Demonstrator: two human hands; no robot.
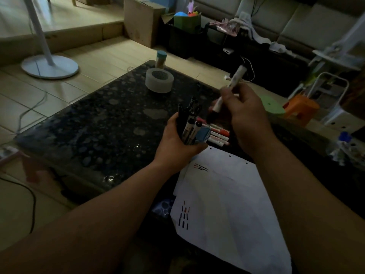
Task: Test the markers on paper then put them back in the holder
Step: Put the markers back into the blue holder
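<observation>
My left hand (pixel 178 144) grips a bundle of black-capped markers (pixel 189 123) upright above the dark stone table (pixel 94 123); whether a holder surrounds them I cannot tell. My right hand (pixel 245 113) holds a white marker (pixel 233 82) tilted, its dark end pointing down toward the bundle. Several red-capped markers (pixel 219 135) lie on the table between my hands. White paper sheets (pixel 227 204) with short black and red test strokes lie near the table's front edge, below my hands.
A roll of clear tape (pixel 159 81) and a small jar with a blue lid (pixel 161 59) stand at the table's far end. A fan base (pixel 49 66) stands on the floor at left. An orange stool (pixel 300 108) and a green lid (pixel 271 105) are at right.
</observation>
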